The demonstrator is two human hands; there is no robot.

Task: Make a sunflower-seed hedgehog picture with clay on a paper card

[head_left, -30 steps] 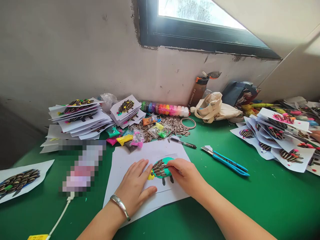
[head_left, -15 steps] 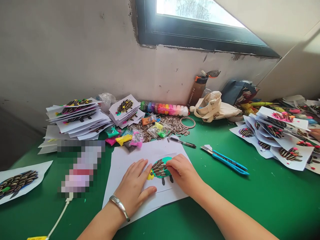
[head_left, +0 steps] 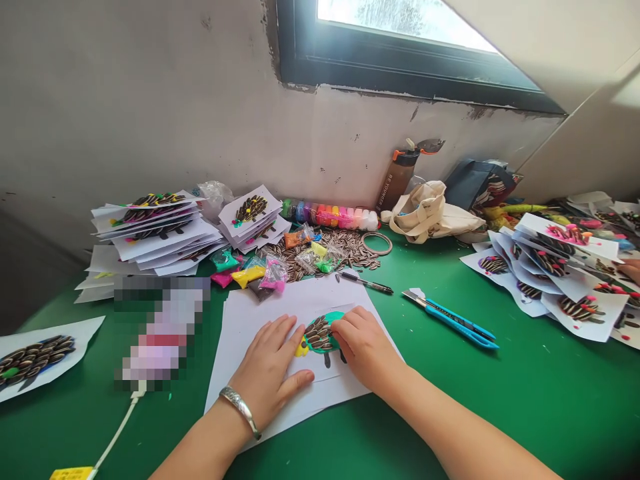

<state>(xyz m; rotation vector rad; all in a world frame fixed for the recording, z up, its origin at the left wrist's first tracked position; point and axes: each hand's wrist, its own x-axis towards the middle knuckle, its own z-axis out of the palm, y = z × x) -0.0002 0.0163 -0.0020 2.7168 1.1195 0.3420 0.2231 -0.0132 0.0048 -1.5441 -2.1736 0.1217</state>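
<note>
A clay animal picture (head_left: 337, 319) with a teal body, a yellow head and dark legs lies on white paper (head_left: 240, 307). Striped sunflower seeds (head_left: 319, 333) overlap on the left part of its body. My left hand (head_left: 273, 363), with a silver bangle at the wrist, rests flat on the paper, fingers stretched out and the index fingertip beside the yellow head. Over the right side of the body, my right hand (head_left: 364, 343) is closed in a pinch, its fingertips touching the clay near the seeds. Whatever those fingers hold is hidden.
Behind the paper are bagged clay (head_left: 249, 275), loose seeds (head_left: 350, 245) and a black pen (head_left: 367, 283). A blue utility knife (head_left: 450, 319) lies right, blade out. Stacked seed pictures (head_left: 155, 233) stand left, others (head_left: 550, 267) right. Another person's hand (head_left: 631, 270) shows at the right edge.
My right hand has shifted slightly over the clay animal and now covers more of its rear leg. My left hand stays in place on the paper. The view has moved slightly.
</note>
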